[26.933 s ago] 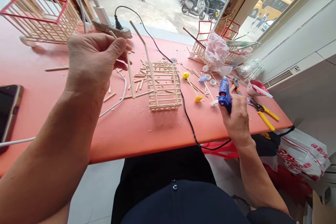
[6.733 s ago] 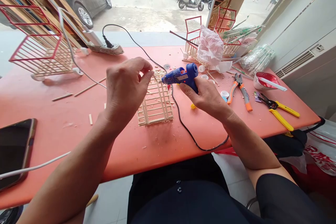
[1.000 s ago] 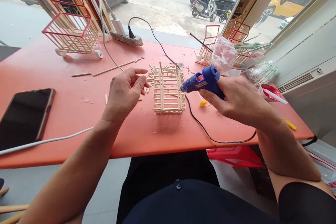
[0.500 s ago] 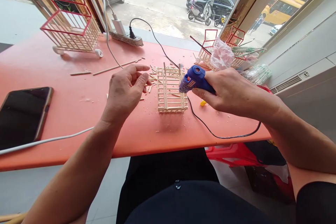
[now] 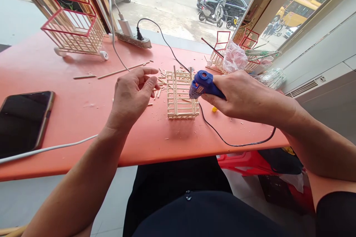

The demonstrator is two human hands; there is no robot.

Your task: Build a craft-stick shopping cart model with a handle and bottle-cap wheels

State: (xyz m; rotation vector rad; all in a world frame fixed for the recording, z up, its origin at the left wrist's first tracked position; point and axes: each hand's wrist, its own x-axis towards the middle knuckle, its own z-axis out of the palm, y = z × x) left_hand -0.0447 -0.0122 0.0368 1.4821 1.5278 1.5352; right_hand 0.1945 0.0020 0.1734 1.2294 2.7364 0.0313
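Note:
My right hand is wrapped round a blue hot glue gun. The gun's front end is over the right side of a small crate-like frame of thin wooden sticks, hiding part of it. Whether the nozzle touches the wood cannot be seen. To the left of the frame hovers my left hand, fingers loosely bent and thumb apart, with nothing visible in it. Cut stick pieces lie between that hand and the frame.
A stick-built cart with red trim stands at the back left, near a power strip. A phone lies left. More red-trimmed stick models and a plastic bag sit back right. A black cord curves along the front right.
The glue gun and my right hand have shifted very slightly left. My left hand and the stick frame stay practically where they were.

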